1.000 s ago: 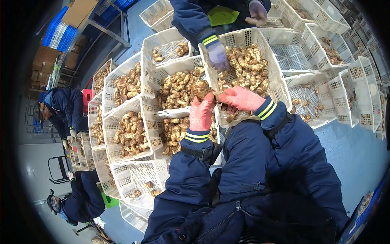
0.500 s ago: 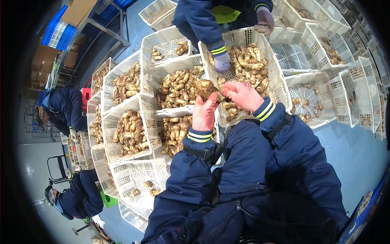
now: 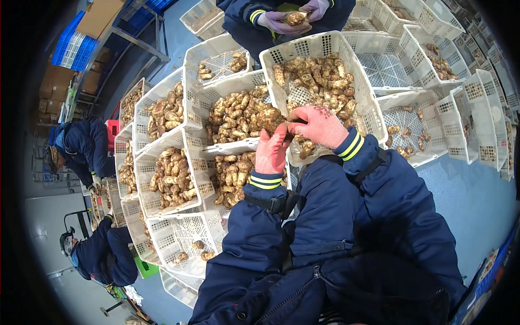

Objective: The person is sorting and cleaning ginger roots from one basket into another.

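Note:
In a pink glove, my left hand (image 3: 271, 150) grips a brown, dirt-flecked mushroom (image 3: 270, 118) whose broad cap points away to the left. My right hand (image 3: 318, 128), gloved alike, has its fingers closed at the mushroom's other end, close to my left fingertips. What those right fingers pinch is largely hidden. Both hands hover over the near edge of a large white crate (image 3: 372, 111) with many mushrooms piled in it. Left of it, another crate (image 3: 254, 81) holds a heap of mushrooms (image 3: 233, 116), partly behind the held one.
Opposite me, a co-worker's gloved hands (image 3: 292, 20) hold a mushroom. More white crates, such as one with a few mushrooms (image 3: 184, 233) at lower left, surround me. Two people work at far left, near a metal rack (image 3: 138, 40). Blue floor (image 3: 460, 206) shows at right.
The co-worker's hand has left the large crate and both their hands now hold a mushroom. My right hand has shifted slightly left, nearer my left, which still grips its mushroom.

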Available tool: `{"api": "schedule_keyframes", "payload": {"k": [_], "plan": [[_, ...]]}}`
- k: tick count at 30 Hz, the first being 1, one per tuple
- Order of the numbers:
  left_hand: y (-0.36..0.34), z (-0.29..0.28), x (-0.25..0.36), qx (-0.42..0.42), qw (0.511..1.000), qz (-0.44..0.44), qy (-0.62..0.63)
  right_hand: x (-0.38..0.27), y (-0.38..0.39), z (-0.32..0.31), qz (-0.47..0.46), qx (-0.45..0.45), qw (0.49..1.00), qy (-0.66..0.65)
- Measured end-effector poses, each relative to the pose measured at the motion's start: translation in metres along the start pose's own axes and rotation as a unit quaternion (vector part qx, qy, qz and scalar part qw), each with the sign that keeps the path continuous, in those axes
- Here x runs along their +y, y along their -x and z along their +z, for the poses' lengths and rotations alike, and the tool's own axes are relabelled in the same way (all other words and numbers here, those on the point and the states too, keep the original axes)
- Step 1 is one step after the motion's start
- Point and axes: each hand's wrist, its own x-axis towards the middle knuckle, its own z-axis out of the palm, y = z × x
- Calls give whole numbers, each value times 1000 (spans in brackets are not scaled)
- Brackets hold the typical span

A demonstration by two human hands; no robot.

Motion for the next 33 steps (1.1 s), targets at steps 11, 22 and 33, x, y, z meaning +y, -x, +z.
{"api": "schedule_keyframes", "payload": {"k": [11,22,33], "plan": [[2,17,13,39,991,-22,-122,10,-10,-5,18,40,972,-230],[11,38,17,68,868,163,-463,5,-8,-15,55,-58,940,-331],[0,-102,7,181,966,-116,-147,99,-1,0,161,-38,985,42]]}}
